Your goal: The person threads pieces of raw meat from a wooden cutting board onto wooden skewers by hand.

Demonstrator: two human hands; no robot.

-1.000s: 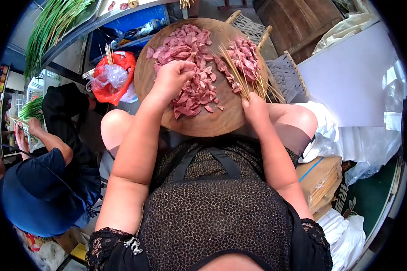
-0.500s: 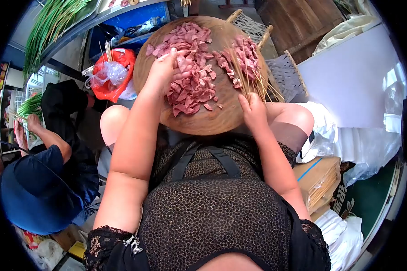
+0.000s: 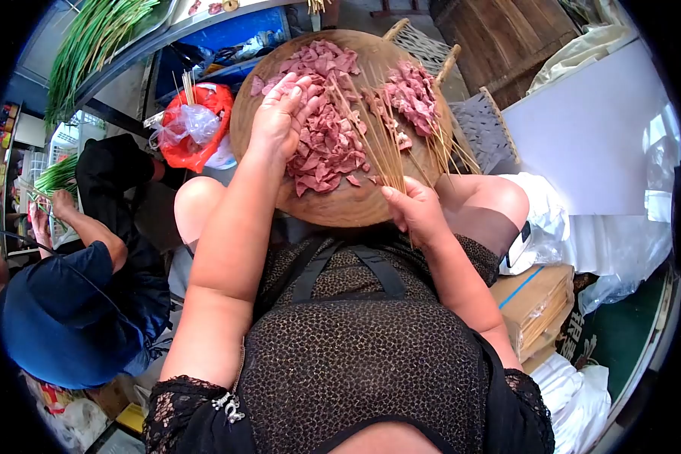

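A round wooden board (image 3: 333,208) rests across my knees, with a heap of sliced raw meat (image 3: 325,155) on its left and middle. Above the left edge of that heap is my left hand (image 3: 280,121), palm turned up and fingers spread, with no piece plainly visible in it. My right hand (image 3: 418,210) grips a fan of thin bamboo skewers (image 3: 386,155) near the board's front edge, their far ends pointing over the meat. Meat threaded on skewers (image 3: 412,98) lies in a pile at the board's right, bare stick ends toward me.
Left of the board sits a red plastic bag (image 3: 204,144) with more sticks and clear plastic. A co-worker (image 3: 76,303) in dark blue handles green stalks at far left. A woven stool (image 3: 483,129) and a white panel (image 3: 583,136) stand at right, above a cardboard box (image 3: 537,303).
My right hand has moved left and slightly toward me, swinging the skewers away from the threaded pile to the board's middle. My left hand has turned its palm up and spread its fingers.
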